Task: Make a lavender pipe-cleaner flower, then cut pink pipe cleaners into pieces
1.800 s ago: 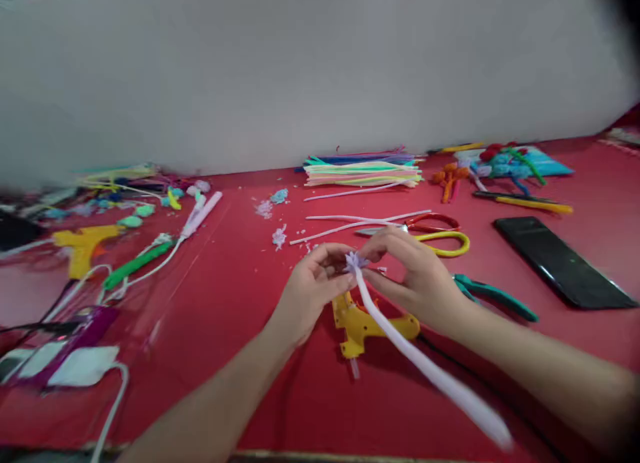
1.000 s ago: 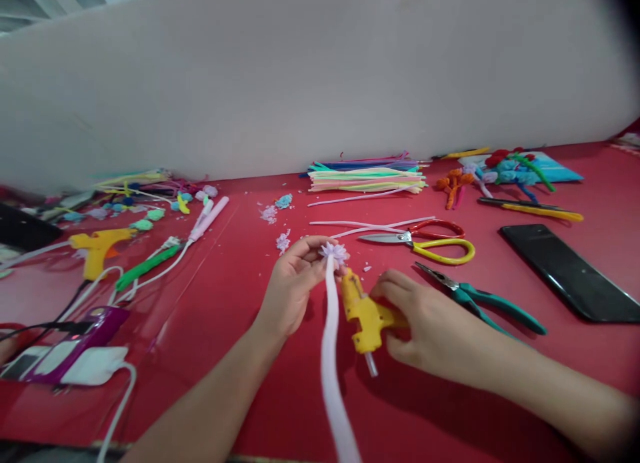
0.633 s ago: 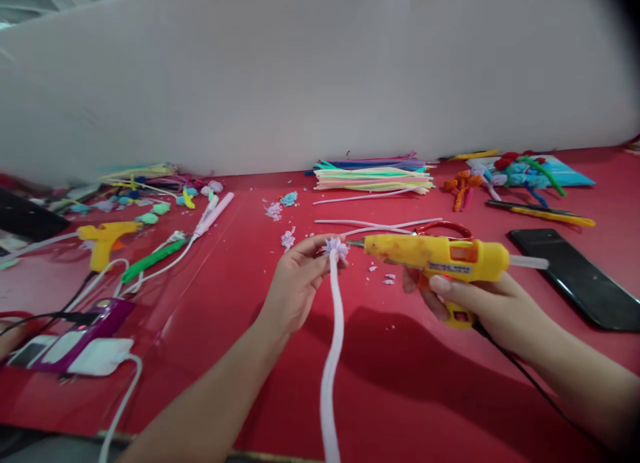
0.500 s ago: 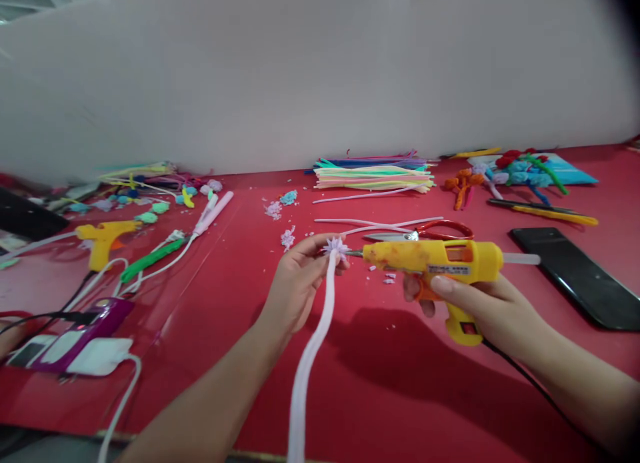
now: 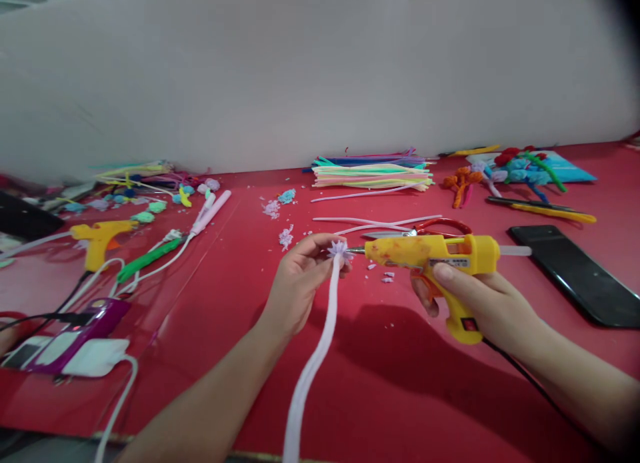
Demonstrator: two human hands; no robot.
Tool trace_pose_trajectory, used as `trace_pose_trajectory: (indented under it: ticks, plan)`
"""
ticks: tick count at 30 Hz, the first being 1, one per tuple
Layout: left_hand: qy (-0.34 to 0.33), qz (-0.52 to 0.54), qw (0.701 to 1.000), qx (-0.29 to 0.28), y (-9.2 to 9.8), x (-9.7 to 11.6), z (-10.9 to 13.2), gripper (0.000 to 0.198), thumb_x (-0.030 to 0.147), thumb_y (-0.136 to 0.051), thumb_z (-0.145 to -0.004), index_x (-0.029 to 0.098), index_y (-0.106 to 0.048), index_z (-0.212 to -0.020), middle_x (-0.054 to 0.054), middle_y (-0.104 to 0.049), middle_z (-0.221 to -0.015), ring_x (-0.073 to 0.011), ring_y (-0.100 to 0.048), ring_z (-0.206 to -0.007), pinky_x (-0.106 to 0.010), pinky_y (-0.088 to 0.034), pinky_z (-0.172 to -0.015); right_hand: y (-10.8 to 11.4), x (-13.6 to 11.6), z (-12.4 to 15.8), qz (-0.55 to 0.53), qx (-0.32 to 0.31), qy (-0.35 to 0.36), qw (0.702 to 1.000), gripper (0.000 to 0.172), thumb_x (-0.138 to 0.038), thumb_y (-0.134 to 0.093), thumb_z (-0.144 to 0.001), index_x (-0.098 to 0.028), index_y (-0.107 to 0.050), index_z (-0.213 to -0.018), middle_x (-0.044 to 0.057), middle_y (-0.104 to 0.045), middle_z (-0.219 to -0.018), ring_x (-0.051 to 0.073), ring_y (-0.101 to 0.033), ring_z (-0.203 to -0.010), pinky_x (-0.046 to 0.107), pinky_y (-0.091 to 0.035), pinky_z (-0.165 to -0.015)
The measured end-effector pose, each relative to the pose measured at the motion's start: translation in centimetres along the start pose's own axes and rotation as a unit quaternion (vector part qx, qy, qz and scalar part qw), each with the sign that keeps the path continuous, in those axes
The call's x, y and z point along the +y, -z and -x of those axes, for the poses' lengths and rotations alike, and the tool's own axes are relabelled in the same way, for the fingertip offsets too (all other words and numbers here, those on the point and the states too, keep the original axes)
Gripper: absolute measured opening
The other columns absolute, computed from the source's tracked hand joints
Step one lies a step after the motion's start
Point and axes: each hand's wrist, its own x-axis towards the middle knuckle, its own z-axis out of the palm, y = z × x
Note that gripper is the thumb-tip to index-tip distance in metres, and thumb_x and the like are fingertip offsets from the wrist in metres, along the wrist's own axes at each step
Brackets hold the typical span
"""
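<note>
My left hand [image 5: 303,276] pinches a small lilac pipe-cleaner flower [image 5: 340,251] above the red table. From the flower, a long pale lilac pipe cleaner [image 5: 320,363] curves down toward the bottom edge of the view. My right hand [image 5: 480,299] is wrapped round the handle of a yellow hot glue gun [image 5: 410,251], with a clear glue stick [image 5: 515,250] poking out of its back. The metal nozzle [image 5: 357,250] points left and meets the flower's right side; whether glue is coming out cannot be seen. Behind the gun lie red-handled scissors [image 5: 443,224], partly hidden.
At the back lies a bundle of coloured pipe cleaners [image 5: 373,175]. A black phone [image 5: 575,276] rests at right, below a yellow craft knife [image 5: 555,211]. On the left are a second glue gun [image 5: 100,239], a purple power strip [image 5: 83,333] with cables, and a pink stick-shaped tool [image 5: 213,213].
The fingers of my right hand have drawn in at the trigger. The flower and nozzle sit slightly farther right in view, while the gun's rear has shifted a little left.
</note>
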Motion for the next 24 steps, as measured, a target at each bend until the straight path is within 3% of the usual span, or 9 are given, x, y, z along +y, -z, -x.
trace_pose_trajectory:
  ticks: [24]
  plan:
    - [0.001,0.011,1.000,0.005,-0.14,-0.01,0.10,0.022,0.015,-0.067,-0.069,0.019,-0.066,-0.090,-0.001,-0.065,-0.079,-0.0105,-0.060,-0.064,-0.023,-0.048,-0.065,0.30,0.43,-0.14,0.035,-0.020,0.005,0.999,0.043,-0.048,-0.039,-0.087,-0.018,-0.045,-0.056,-0.003,-0.043,-0.050,0.009,-0.038,-0.046,0.023,-0.028,-0.044]
